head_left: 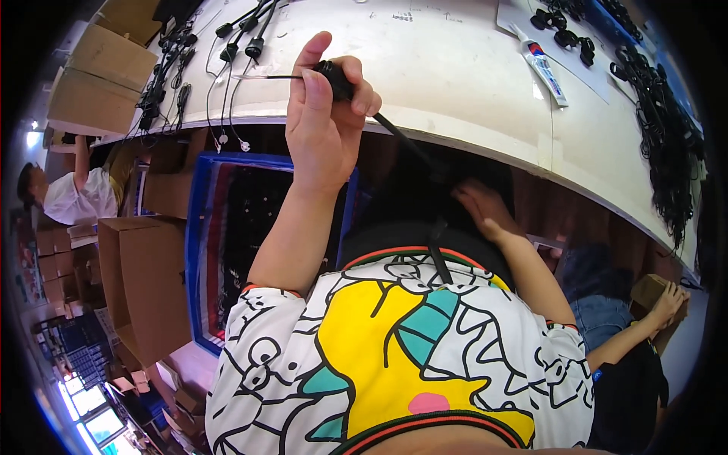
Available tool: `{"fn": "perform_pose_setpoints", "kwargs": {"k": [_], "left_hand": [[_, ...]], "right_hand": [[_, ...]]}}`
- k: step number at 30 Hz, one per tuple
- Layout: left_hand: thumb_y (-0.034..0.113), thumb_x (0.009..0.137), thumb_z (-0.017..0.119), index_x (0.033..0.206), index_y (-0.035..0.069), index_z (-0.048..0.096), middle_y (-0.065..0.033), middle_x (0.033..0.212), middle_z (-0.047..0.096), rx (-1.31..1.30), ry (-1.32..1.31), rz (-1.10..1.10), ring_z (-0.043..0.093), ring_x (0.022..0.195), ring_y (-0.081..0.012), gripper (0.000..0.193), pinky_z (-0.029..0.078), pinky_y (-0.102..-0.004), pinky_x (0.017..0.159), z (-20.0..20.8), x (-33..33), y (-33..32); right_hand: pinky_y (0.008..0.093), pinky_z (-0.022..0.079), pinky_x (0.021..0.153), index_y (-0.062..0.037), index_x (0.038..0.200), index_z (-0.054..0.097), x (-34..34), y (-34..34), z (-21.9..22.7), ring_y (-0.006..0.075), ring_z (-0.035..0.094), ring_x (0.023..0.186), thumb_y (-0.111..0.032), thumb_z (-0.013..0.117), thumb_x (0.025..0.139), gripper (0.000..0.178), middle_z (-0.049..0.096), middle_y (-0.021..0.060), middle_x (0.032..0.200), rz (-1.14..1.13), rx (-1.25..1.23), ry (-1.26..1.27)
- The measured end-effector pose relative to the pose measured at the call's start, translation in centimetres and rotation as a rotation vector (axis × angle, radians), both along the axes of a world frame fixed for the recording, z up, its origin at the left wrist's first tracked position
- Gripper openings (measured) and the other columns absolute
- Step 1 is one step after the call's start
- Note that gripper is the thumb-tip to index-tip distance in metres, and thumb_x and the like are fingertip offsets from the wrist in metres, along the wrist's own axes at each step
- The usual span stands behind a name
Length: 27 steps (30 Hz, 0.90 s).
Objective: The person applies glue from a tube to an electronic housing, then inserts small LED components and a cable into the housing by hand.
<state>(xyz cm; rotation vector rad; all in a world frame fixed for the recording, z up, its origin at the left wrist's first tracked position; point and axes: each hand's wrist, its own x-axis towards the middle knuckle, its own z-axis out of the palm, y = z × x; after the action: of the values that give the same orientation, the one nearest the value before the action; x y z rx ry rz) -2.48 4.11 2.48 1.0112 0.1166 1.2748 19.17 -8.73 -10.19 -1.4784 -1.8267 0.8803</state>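
My left hand [326,125] is raised at the table's near edge, thumb and fingers closed round a black round cable fitting [339,82]. A thin dark wire [284,76] with a pale tip sticks out of it to the left. From its other side a thick black cable [394,130] slants down to the right and fades into the dark over my lap. My right hand [489,211] is low, right of my lap, fingers curled near the line of that cable. What it grips is lost against the dark background.
Black corded fittings [254,47] and cable bundles [155,91] lie on the white table [455,76]. Further right are a glue tube [542,68] and a cable heap [660,144]. A blue-rimmed crate [193,265] and cardboard box [140,280] stand left. A co-worker's hand [669,307] holds a carton.
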Motion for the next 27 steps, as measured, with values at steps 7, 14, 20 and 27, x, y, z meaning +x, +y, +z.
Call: {"fn": "perform_pose_setpoints", "kwargs": {"k": [7, 14, 20, 27], "left_hand": [[0.027, 0.084, 0.053, 0.122, 0.002, 0.032, -0.0044, 0.085, 0.046, -0.065, 0.238, -0.154, 0.041, 0.067, -0.0112, 0.050, 0.036, -0.0241, 0.065, -2.1, 1.4, -1.5], [0.010, 0.084, 0.053, 0.116, 0.001, 0.038, 0.0002, 0.090, 0.048, -0.014, 0.503, -0.278, 0.044, 0.078, -0.0035, 0.036, 0.037, -0.0158, 0.067, -5.0, 3.8, -4.4], [0.010, 0.083, 0.054, 0.113, 0.003, 0.040, 0.0007, 0.091, 0.047, -0.009, 0.563, -0.376, 0.044, 0.078, -0.0032, 0.033, 0.037, -0.0157, 0.067, -7.1, 4.0, -5.2], [0.011, 0.082, 0.056, 0.109, 0.003, 0.042, 0.0005, 0.089, 0.046, -0.010, 0.609, -0.411, 0.045, 0.084, -0.0064, 0.031, 0.038, -0.0188, 0.074, -8.2, 3.7, -5.5]], "right_hand": [[0.0331, 0.046, 0.073, -0.0045, 0.095, 0.057, -1.0, 0.9, 8.1, 0.0272, 0.056, 0.084, -0.008, 0.065, 0.070, 0.026, 0.058, 0.0111, 0.092, 0.055, 0.496, -0.151], [0.0325, 0.042, 0.076, -0.0067, 0.080, 0.061, -2.9, 4.8, 13.9, 0.0216, 0.052, 0.085, -0.010, 0.063, 0.069, 0.011, 0.058, 0.0057, 0.090, -0.030, 0.669, -0.225], [0.0247, 0.044, 0.064, -0.0033, 0.076, 0.059, -2.6, 4.6, 12.2, 0.0148, 0.053, 0.079, -0.009, 0.057, 0.075, 0.006, 0.057, 0.0060, 0.089, -0.070, 0.415, 0.244], [0.0198, 0.042, 0.057, -0.0002, 0.083, 0.055, -3.7, 3.7, 12.0, 0.0071, 0.050, 0.064, -0.013, 0.050, 0.084, 0.014, 0.054, 0.0016, 0.072, 0.045, -0.076, 0.871]]}}
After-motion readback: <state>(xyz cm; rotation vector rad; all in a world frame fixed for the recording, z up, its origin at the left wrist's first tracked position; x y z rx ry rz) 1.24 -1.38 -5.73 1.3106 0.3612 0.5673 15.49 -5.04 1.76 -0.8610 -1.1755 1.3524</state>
